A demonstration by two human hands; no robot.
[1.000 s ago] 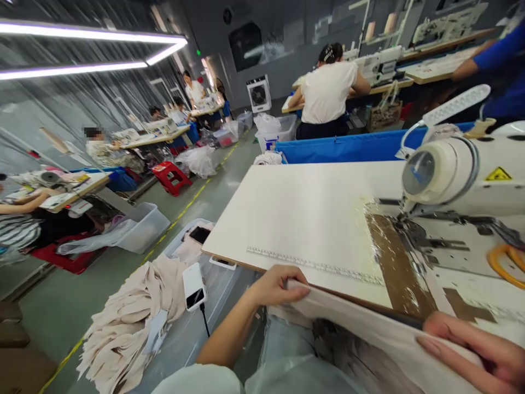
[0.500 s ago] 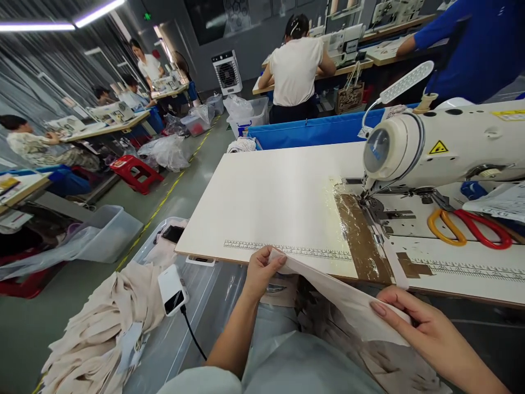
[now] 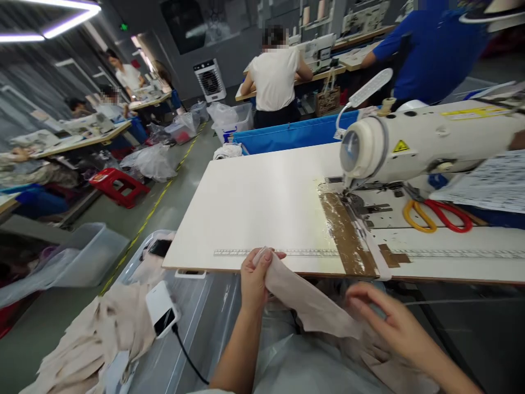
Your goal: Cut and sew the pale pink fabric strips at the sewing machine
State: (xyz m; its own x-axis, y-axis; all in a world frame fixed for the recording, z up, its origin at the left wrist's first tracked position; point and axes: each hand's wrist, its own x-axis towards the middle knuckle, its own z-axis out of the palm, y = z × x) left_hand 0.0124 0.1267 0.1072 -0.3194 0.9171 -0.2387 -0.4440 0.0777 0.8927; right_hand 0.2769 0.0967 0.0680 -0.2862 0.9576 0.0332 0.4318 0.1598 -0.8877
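My left hand [image 3: 255, 278] pinches one end of a beige fabric piece [image 3: 309, 298] between thumb and fingers, over the front edge of the white sewing table [image 3: 254, 202]. The fabric slants down to the right, its lower part hanging over my lap. Beside its right end is my right hand [image 3: 383, 314], slightly blurred, with fingers partly curled and apart, and no cloth visible in it. A sewing machine [image 3: 381, 145] stands on the table to the right. From under its needle area, a pale strip [image 3: 379, 257] runs to the table's front edge.
Scissors [image 3: 437, 214] with orange and red handles lie by the machine, near a printed sheet [image 3: 488, 180]. At left, a heap of beige cloth [image 3: 98, 334] and a white device [image 3: 163, 309] with a cable rest on a clear plastic bin [image 3: 192, 306]. Co-workers sit at machines beyond.
My right hand has let go of the fabric and moved slightly left of where it was. The fabric's right end has sagged, while my left hand keeps its pinch. The view has shifted right.
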